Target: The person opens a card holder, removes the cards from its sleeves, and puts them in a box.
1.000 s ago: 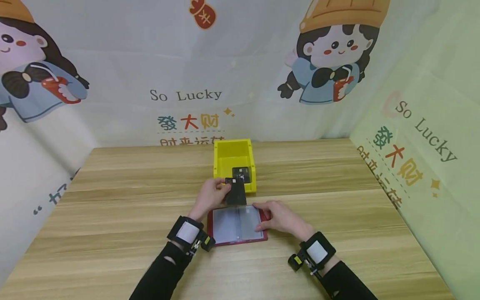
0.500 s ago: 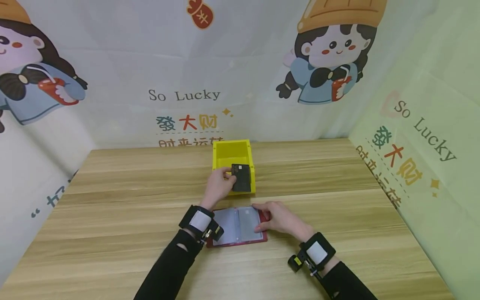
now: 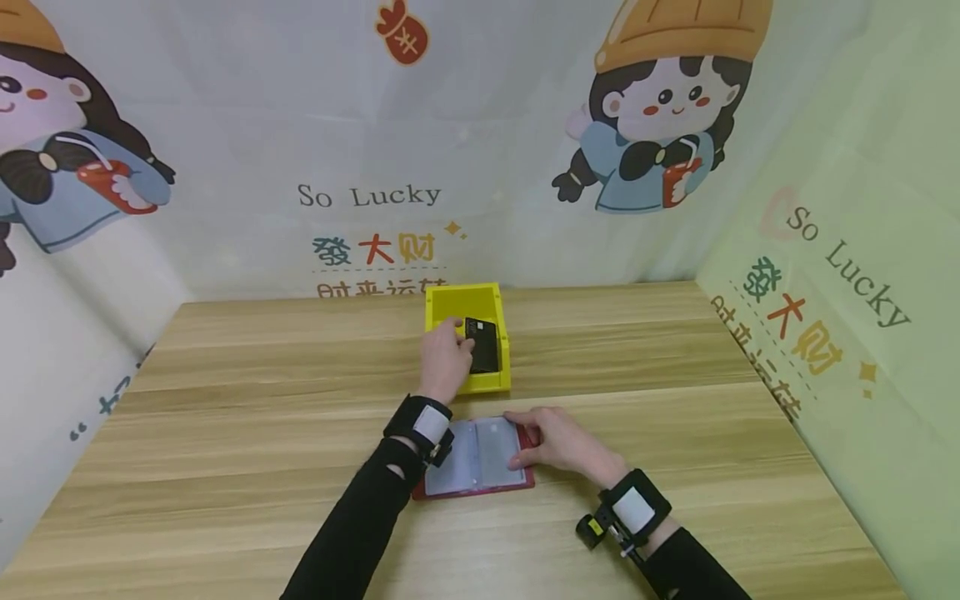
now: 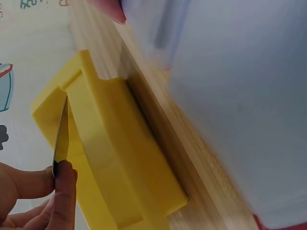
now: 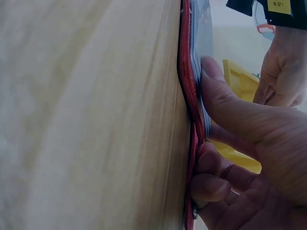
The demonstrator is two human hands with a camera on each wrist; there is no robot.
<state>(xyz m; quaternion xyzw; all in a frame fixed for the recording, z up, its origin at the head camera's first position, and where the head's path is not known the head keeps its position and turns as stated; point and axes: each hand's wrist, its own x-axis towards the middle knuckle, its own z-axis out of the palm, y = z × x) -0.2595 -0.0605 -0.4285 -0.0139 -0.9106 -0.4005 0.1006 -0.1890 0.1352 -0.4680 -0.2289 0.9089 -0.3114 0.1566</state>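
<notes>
My left hand [image 3: 446,360] pinches a black card [image 3: 484,346] by its left edge, over the yellow bin [image 3: 461,298]. Seen edge-on in the left wrist view, the card [image 4: 62,132] sits between thumb and finger, overlapping the bin's opening. Below the bin a red card holder [image 3: 480,458] lies open on the table, its clear plastic sleeves facing up. My right hand [image 3: 568,448] grips its right edge. In the right wrist view the thumb presses on the sleeves while curled fingers hold the red cover [image 5: 187,72].
The wooden table [image 3: 262,400] spreads out on both sides of the bin and holder. A printed cloth backdrop [image 3: 487,150] with cartoon figures closes off the back and sides. Both wrists carry strapped cameras.
My left hand has moved forward and slightly right from above the card holder to over the bin, with the black card. My right hand stays at the holder's right edge.
</notes>
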